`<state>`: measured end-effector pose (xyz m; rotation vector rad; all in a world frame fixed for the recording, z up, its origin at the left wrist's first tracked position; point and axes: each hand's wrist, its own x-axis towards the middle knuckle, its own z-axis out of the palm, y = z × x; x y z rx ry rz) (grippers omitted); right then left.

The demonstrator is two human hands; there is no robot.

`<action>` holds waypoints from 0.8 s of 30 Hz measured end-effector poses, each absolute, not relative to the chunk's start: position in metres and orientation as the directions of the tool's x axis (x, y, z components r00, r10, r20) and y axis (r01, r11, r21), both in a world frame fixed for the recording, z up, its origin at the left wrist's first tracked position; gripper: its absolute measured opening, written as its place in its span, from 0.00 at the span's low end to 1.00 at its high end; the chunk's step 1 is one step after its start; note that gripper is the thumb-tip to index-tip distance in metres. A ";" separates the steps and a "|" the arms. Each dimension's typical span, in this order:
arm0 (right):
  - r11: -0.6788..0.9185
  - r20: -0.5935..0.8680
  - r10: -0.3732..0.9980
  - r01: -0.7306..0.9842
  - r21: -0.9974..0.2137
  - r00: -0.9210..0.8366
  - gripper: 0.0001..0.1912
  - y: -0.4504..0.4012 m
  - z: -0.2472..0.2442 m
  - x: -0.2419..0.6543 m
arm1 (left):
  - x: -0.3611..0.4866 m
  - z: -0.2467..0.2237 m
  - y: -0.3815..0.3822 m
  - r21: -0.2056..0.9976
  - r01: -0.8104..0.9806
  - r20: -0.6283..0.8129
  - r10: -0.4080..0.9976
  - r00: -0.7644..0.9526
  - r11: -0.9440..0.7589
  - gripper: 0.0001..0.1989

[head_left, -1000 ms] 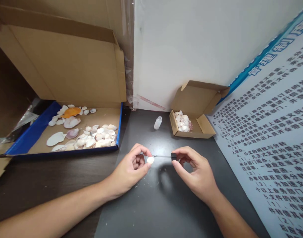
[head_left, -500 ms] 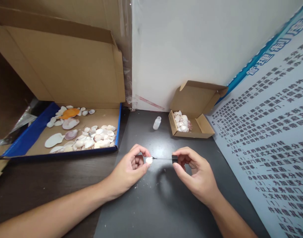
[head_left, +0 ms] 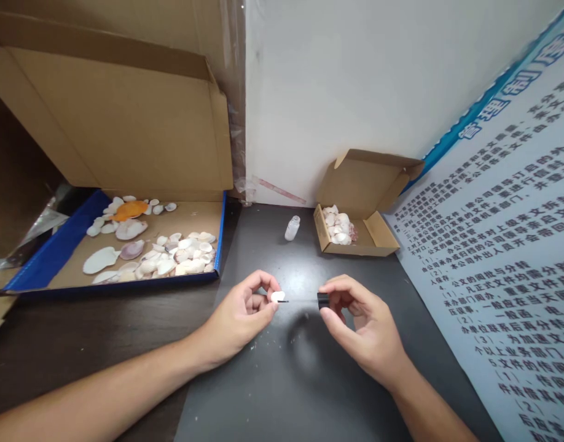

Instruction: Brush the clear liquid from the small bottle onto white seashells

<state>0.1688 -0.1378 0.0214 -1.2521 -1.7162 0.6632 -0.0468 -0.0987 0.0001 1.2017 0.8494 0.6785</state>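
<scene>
Between the thumb and forefinger of my left hand (head_left: 245,310) is a small white seashell (head_left: 278,296). My right hand (head_left: 362,322) pinches the black cap of a small brush (head_left: 323,300), whose thin clear stem points left. The dark brush tip lies at the lower edge of the shell and appears to touch it. Beyond both hands a small clear glass bottle (head_left: 292,229) with whitish contents stands uncapped on the dark mat.
On the left, an open blue-edged cardboard box (head_left: 180,215) holds many shells and an orange piece (head_left: 129,210). A smaller open cardboard box (head_left: 365,250) with white shells stands at the right, by a wall poster (head_left: 494,245). A dark mat (head_left: 263,399) covers the table.
My right hand has moved slightly left, bringing the brush tip from the shell's right side to its lower edge. My left hand stays nearly still with the shell.
</scene>
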 end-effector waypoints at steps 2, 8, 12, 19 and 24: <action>0.344 0.345 0.935 0.461 -0.818 -0.084 0.11 -0.139 0.020 0.168 | -0.047 -0.001 -0.099 0.970 -0.009 -0.202 0.820 0.535 0.244 0.16; 0.429 0.412 0.900 0.444 -0.786 -0.141 0.12 -0.140 0.020 0.166 | -0.046 -0.005 -0.098 0.967 -0.003 -0.210 0.802 0.559 0.255 0.16; 0.451 0.430 0.890 0.435 -0.779 -0.152 0.12 -0.141 0.022 0.166 | -0.045 -0.003 -0.097 0.968 -0.016 -0.198 0.805 0.559 0.250 0.15; 0.454 0.435 0.888 0.446 -0.771 -0.151 0.13 -0.141 0.023 0.166 | -0.046 -0.004 -0.098 0.963 0.051 -0.247 0.794 0.556 0.264 0.13; 0.442 0.428 0.892 0.468 -0.766 -0.141 0.12 -0.142 0.023 0.167 | -0.047 -0.006 -0.098 0.964 0.063 -0.249 0.791 0.559 0.259 0.13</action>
